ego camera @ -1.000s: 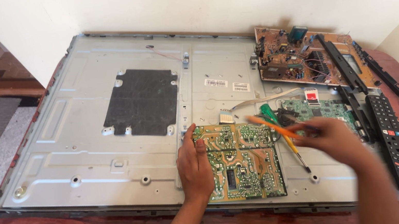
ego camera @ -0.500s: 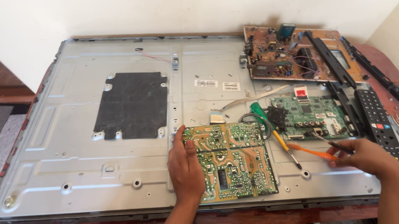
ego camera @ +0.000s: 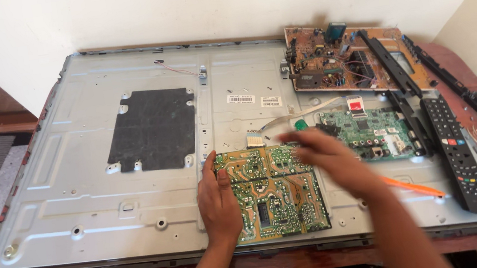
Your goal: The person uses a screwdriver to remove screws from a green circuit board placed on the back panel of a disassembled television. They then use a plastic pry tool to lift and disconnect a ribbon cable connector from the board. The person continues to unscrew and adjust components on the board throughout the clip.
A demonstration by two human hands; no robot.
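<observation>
Blurred: right hand, fingers spread loose over the board's far right edge, gripping nothing
Left hand: flat, open, pressing the green circuit board at near centre
Half hidden: orange screwdriver behind right forearm

Two small white rectangular labels side by side on the grey metal panel, upper middle; small red-and-white sticker atop the green board.
</observation>
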